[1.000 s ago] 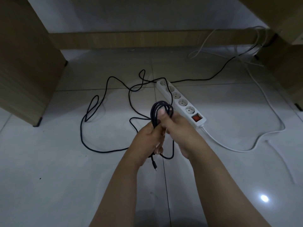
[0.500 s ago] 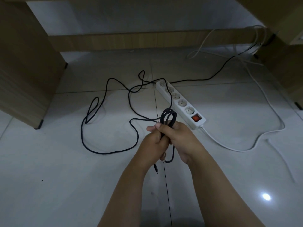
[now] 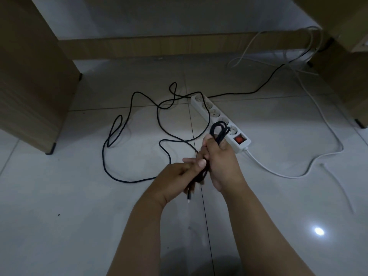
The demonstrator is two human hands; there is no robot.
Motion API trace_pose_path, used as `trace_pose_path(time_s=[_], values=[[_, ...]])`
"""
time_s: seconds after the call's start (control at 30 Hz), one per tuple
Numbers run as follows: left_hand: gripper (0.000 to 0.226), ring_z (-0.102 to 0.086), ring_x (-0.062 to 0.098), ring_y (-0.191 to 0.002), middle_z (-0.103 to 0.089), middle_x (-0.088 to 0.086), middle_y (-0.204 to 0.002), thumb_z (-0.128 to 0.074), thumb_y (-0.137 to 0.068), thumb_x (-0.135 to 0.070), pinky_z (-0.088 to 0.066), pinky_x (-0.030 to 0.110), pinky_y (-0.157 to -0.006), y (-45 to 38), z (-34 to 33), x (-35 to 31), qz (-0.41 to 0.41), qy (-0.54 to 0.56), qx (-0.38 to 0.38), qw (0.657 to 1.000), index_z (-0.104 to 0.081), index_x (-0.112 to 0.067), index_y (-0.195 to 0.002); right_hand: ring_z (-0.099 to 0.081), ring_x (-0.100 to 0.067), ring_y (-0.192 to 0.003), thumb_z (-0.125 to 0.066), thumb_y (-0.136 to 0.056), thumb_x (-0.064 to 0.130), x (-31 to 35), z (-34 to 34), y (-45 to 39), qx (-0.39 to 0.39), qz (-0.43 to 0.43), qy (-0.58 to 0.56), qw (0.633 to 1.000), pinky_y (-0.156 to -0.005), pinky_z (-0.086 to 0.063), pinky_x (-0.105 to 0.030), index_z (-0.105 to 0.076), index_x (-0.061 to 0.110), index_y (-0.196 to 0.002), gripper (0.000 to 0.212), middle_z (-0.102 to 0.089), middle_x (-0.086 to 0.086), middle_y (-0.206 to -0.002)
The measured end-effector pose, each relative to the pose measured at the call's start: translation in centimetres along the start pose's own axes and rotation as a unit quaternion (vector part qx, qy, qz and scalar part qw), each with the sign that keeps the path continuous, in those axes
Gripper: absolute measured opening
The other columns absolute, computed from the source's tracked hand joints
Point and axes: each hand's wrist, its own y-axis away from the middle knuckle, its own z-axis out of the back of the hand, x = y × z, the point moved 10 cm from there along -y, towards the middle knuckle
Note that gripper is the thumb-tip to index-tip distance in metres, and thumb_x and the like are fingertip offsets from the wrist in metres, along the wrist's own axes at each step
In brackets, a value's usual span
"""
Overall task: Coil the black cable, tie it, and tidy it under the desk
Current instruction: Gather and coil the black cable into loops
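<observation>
A long black cable (image 3: 127, 181) lies in loose loops on the white tiled floor and trails off to the far right under the desk. My right hand (image 3: 221, 160) is closed around a small bundle of coiled loops (image 3: 219, 131) that sticks up above my fist. Just below and to the left, my left hand (image 3: 179, 178) pinches the lower part of the same bundle. The cable's plug end (image 3: 189, 197) hangs down beneath my left hand.
A white power strip (image 3: 211, 111) with a red switch lies on the floor behind my hands; its white cord (image 3: 282, 175) curves off to the right. Wooden desk panels stand at the left (image 3: 29, 86) and right (image 3: 342, 76), with a low wooden rail (image 3: 169, 44) across the back.
My hands shifted slightly right and apart: the right hand rose with the coil toward the power strip, the left hand slid down the bundle. The loose cable on the floor barely moved.
</observation>
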Motion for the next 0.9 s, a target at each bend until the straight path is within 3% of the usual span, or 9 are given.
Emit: trace_pose_path(time_s=[0.13, 0.23, 0.33, 0.4, 0.47, 0.57, 0.7, 0.8, 0.9], values=[[0.068, -0.054, 0.013, -0.065, -0.059, 0.0, -0.066, -0.048, -0.085, -0.068, -0.038, 0.026, -0.067, 0.7, 3.2, 0.9, 0.004, -0.025, -0.075, 0.997, -0.061, -0.004, -0.065, -0.03, -0.011, -0.04, -0.04, -0.102, 0.022, 1.0, 1.6, 0.3, -0.025, 0.015, 0.054, 0.998, -0.042, -0.032, -0.025, -0.045, 0.013, -0.081, 0.023, -0.033, 0.002, -0.053], [0.045, -0.039, 0.013, -0.065, -0.038, 0.003, -0.067, -0.059, -0.091, -0.041, -0.027, 0.029, -0.065, 1.4, 5.4, -0.6, -0.069, 0.043, -0.134, 0.988, -0.044, -0.01, -0.063, -0.038, -0.01, -0.047, -0.042, -0.1, 0.023, 1.3, 1.5, 0.5, -0.01, 0.044, 0.256, 0.966, -0.051, -0.035, -0.028, -0.048, 0.02, -0.078, 0.023, -0.041, 0.006, -0.058], [0.03, -0.036, 0.011, -0.064, -0.038, -0.001, -0.064, -0.054, -0.089, -0.024, -0.027, 0.027, -0.06, 1.8, 6.2, -1.3, -0.091, 0.096, -0.172, 0.976, -0.044, -0.02, -0.061, -0.051, -0.01, -0.062, -0.045, -0.101, 0.026, 0.2, -0.2, 1.2, 0.043, 0.057, 0.437, 0.897, -0.06, -0.036, -0.025, -0.052, 0.022, -0.084, 0.018, -0.059, 0.007, -0.07], [0.032, -0.037, 0.007, -0.06, -0.042, -0.007, -0.062, -0.053, -0.096, -0.016, -0.03, 0.019, -0.055, 2.1, 5.7, -1.1, -0.097, 0.1, -0.193, 0.971, -0.048, -0.022, -0.064, -0.058, -0.005, -0.071, -0.042, -0.102, 0.028, -0.7, -1.2, 1.9, 0.081, 0.052, 0.468, 0.878, -0.062, -0.038, -0.018, -0.054, 0.021, -0.092, 0.017, -0.072, 0.004, -0.08], [0.027, -0.041, 0.004, -0.06, -0.048, -0.009, -0.066, -0.052, -0.099, -0.02, -0.034, 0.014, -0.056, 2.1, 5.2, -0.7, -0.103, 0.103, -0.217, 0.965, -0.053, -0.02, -0.072, -0.056, 0.005, -0.063, -0.04, -0.103, 0.035, -1.3, -1.7, 2.7, 0.112, 0.039, 0.428, 0.896, -0.061, -0.038, -0.016, -0.056, 0.02, -0.094, 0.023, -0.075, 0.004, -0.078], [0.02, -0.05, 0.002, -0.066, -0.056, -0.008, -0.073, -0.053, -0.099, -0.023, -0.04, 0.013, -0.062, 1.5, 5.3, -1.1, -0.125, 0.097, -0.255, 0.954, -0.056, -0.021, -0.079, -0.046, -0.001, -0.046, -0.041, -0.101, 0.043, -1.7, -2.2, 3.2, 0.146, 0.036, 0.361, 0.92, -0.057, -0.036, -0.024, -0.059, 0.02, -0.087, 0.032, -0.068, 0.001, -0.063], [0.009, -0.055, 0.001, -0.06, -0.06, 0.0, -0.076, -0.06, -0.095, -0.013, -0.046, 0.015, -0.059, 1.1, 4.8, -3.1, -0.165, 0.159, -0.255, 0.939, -0.057, -0.005, -0.091, -0.039, -0.003, -0.039, -0.049, -0.098, 0.043, -1.8, -1.9, 3.1, 0.154, 0.006, 0.308, 0.939, -0.05, -0.033, -0.022, -0.059, 0.017, -0.076, 0.035, -0.048, 0.007, -0.045], [0.009, -0.058, 0.006, -0.073, -0.061, -0.001, -0.08, -0.066, -0.091, -0.012, -0.049, 0.019, -0.069, 0.7, 4.7, -2.4, -0.163, 0.206, -0.258, 0.93, -0.057, -0.011, -0.092, -0.051, -0.011, -0.049, -0.05, -0.099, 0.038, -1.0, -1.4, 2.9, 0.162, 0.001, 0.279, 0.946, -0.06, -0.044, -0.028, -0.061, 0.016, -0.074, 0.035, -0.045, 0.007, -0.042], [0.011, -0.053, 0.007, -0.072, -0.058, -0.005, -0.078, -0.066, -0.091, -0.017, -0.045, 0.018, -0.067, 0.2, 4.5, -1.5, -0.149, 0.203, -0.251, 0.935, -0.055, -0.019, -0.088, -0.062, -0.022, -0.056, -0.047, -0.101, 0.028, 0.0, -0.8, 2.3, 0.16, -0.019, 0.048, 0.986, -0.071, -0.057, -0.038, -0.06, 0.009, -0.081, 0.031, -0.036, 0.001, -0.042]])
